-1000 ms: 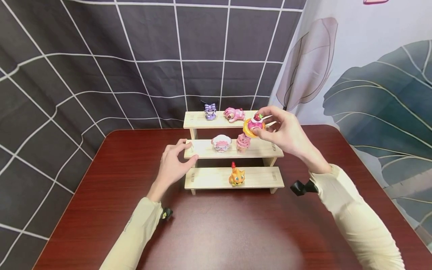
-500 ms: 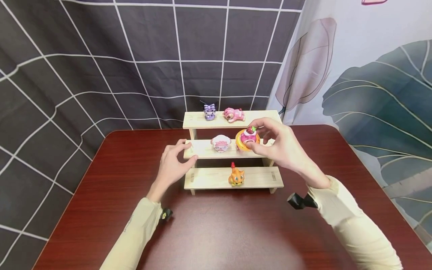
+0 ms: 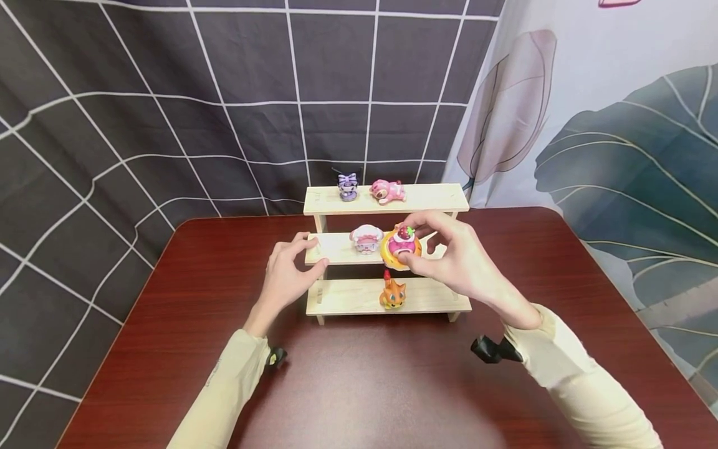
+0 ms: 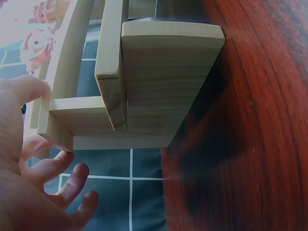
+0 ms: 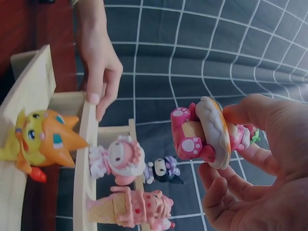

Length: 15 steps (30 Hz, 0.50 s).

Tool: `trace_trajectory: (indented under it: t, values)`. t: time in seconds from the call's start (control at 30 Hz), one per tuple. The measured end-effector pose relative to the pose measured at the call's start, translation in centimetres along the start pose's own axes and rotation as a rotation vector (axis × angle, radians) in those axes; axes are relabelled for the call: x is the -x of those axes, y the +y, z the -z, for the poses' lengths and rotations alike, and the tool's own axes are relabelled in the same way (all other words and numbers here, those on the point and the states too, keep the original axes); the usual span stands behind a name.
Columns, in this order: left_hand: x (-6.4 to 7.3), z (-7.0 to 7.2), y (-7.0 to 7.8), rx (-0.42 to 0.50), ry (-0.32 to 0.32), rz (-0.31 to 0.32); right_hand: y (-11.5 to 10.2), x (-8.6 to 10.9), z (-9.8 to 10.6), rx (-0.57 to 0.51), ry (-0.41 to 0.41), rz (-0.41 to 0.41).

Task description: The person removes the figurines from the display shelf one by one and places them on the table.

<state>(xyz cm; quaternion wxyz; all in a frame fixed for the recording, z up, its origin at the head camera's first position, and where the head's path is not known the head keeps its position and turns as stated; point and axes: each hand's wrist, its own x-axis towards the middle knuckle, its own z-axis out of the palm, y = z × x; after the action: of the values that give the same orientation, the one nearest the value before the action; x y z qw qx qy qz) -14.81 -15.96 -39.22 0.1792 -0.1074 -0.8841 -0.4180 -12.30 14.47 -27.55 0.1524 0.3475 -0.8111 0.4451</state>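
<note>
Between the thumb and fingers of my right hand [image 3: 457, 252] is a small pink bear figurine [image 3: 402, 246] with a strawberry on its head and a yellow-orange ring round its body. It is held in front of the middle plank; the right wrist view shows its pink feet [image 5: 187, 144] off the shelf. My left hand [image 3: 288, 274] grips the left end of the middle plank [image 3: 336, 249] of a three-step wooden stand. On that plank are a white-and-pink figurine [image 3: 367, 240] and, hidden in the head view, a pink ice-cream-cone figurine [image 5: 132, 207]. An orange cat-like figurine [image 3: 392, 294] sits on the lowest plank [image 3: 342, 297].
A purple figurine [image 3: 348, 187] and a pink bear lying down [image 3: 387, 191] are on the top plank [image 3: 432, 197]. The stand rests on a reddish-brown table [image 3: 359, 374]. Behind it hangs a dark grid-patterned cloth [image 3: 331, 56], with a pale leaf-patterned curtain [image 3: 505, 112] at the right.
My right hand has carried the ringed bear figurine left and down, from above the right part of the middle plank to its front. My left hand has kept its place on the stand.
</note>
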Motion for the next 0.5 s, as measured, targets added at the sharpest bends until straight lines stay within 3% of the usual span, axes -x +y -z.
trace_trajectory:
  t: [0.5]
  values:
    - [0.0,0.1,0.0,-0.007,-0.004,0.010,-0.4,1.3,-2.4,-0.076,-0.032,0.006]
